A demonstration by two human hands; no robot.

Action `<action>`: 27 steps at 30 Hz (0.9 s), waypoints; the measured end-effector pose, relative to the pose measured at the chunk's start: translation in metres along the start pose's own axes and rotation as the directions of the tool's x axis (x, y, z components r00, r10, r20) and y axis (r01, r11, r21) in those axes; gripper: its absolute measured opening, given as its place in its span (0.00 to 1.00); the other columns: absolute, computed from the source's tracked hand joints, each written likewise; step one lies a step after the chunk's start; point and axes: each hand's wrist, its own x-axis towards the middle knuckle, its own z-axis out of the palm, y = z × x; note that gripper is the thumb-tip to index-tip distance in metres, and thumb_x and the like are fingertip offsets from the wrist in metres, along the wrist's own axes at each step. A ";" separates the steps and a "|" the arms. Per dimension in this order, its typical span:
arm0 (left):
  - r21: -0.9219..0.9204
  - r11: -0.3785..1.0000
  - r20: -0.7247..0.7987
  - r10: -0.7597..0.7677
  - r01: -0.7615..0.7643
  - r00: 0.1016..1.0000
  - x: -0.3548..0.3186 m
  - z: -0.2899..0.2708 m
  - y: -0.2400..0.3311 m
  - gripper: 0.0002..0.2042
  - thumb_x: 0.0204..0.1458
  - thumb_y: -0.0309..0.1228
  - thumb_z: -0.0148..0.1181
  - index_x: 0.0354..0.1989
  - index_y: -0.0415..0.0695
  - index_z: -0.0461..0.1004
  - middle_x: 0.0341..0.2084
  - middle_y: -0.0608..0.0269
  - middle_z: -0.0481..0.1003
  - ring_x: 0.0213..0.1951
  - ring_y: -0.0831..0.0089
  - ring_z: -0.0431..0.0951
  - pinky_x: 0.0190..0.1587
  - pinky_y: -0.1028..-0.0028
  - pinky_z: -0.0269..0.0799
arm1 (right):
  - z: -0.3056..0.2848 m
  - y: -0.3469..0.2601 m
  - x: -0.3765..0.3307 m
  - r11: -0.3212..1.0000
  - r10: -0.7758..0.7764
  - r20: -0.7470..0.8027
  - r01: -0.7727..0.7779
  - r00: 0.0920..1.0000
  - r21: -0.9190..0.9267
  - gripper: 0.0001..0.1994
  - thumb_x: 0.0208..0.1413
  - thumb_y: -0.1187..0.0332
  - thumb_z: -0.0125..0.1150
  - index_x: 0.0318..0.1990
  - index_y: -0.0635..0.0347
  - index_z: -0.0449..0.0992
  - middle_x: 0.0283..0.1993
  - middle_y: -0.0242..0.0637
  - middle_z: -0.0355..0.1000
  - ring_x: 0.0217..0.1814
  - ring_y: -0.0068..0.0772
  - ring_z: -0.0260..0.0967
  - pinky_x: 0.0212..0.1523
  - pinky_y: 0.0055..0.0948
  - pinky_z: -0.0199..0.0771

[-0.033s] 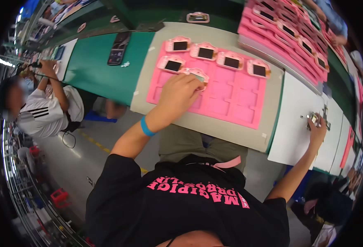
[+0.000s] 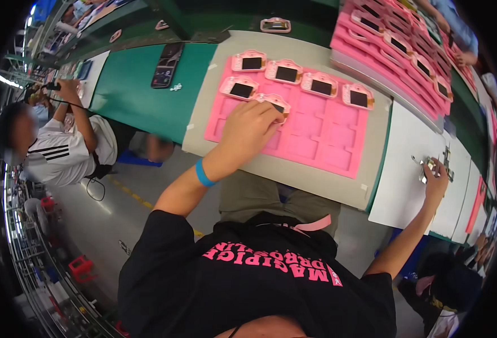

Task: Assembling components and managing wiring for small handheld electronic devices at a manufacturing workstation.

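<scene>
On the pink tray (image 2: 347, 132), the left hand (image 2: 249, 127) touched a pink-framed screen unit (image 2: 279, 104), second from the left and one row nearer than the four back units (image 2: 320, 85); whether the fingers were clamped on it could not be told. Above the white sheet (image 2: 398, 169), the right hand (image 2: 438, 180) met small metallic parts (image 2: 430, 163), its grip likewise indeterminable.

devices (image 2: 320, 85) in tray (image 2: 321, 132), phone (image 2: 167, 65) L; tray stack (image 2: 395, 50) R
</scene>
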 end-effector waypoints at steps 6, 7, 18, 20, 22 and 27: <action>-0.101 0.993 -0.150 0.044 -0.060 0.988 -0.015 0.001 0.014 0.07 0.54 0.26 0.68 0.41 0.47 0.83 0.41 0.68 0.82 0.42 0.66 0.79 0.50 0.68 0.74 | 0.001 -0.089 -0.069 0.943 -0.013 -0.021 0.019 1.000 0.333 0.16 0.65 0.65 0.70 0.57 0.61 0.83 0.42 0.33 0.81 0.41 0.24 0.73 0.41 0.22 0.72; -0.123 0.989 -0.174 0.054 -0.076 0.983 -0.017 0.004 0.017 0.07 0.53 0.25 0.68 0.41 0.47 0.84 0.41 0.68 0.83 0.41 0.66 0.79 0.50 0.69 0.74 | 0.003 -0.105 -0.085 0.942 -0.016 -0.017 0.021 1.000 0.334 0.16 0.65 0.65 0.70 0.57 0.61 0.83 0.42 0.33 0.81 0.41 0.24 0.73 0.41 0.22 0.72; -0.774 0.125 0.537 -0.392 0.621 0.747 -0.102 0.002 0.077 0.07 0.60 0.28 0.68 0.43 0.39 0.84 0.35 0.63 0.84 0.34 0.74 0.79 0.41 0.75 0.76 | 0.121 -0.256 -0.262 0.666 -0.285 0.607 -0.302 0.742 0.682 0.13 0.58 0.80 0.71 0.51 0.64 0.82 0.34 0.28 0.77 0.30 0.16 0.65 0.33 0.15 0.64; -0.727 -0.083 0.663 -0.344 0.682 0.665 -0.106 0.006 0.074 0.08 0.62 0.30 0.68 0.43 0.39 0.84 0.33 0.63 0.83 0.33 0.76 0.79 0.39 0.77 0.75 | 0.127 -0.259 -0.270 0.678 -0.252 0.653 -0.351 0.715 0.646 0.13 0.59 0.79 0.71 0.51 0.64 0.83 0.34 0.29 0.78 0.29 0.15 0.63 0.32 0.15 0.63; -0.689 0.019 0.669 -0.368 0.725 0.646 -0.103 -0.005 0.067 0.08 0.63 0.31 0.67 0.42 0.38 0.84 0.29 0.64 0.83 0.30 0.77 0.79 0.36 0.79 0.74 | 0.129 -0.258 -0.270 0.697 -0.326 0.623 -0.265 0.711 0.666 0.14 0.60 0.79 0.70 0.53 0.64 0.83 0.35 0.29 0.80 0.28 0.15 0.63 0.31 0.16 0.62; -0.629 0.193 0.674 -0.347 0.753 0.652 -0.083 -0.026 0.055 0.08 0.64 0.30 0.65 0.40 0.36 0.84 0.23 0.65 0.81 0.25 0.80 0.76 0.32 0.81 0.72 | 0.123 -0.261 -0.260 0.740 -0.412 0.629 -0.161 0.660 0.653 0.15 0.61 0.81 0.67 0.55 0.66 0.84 0.40 0.32 0.83 0.33 0.17 0.69 0.36 0.16 0.66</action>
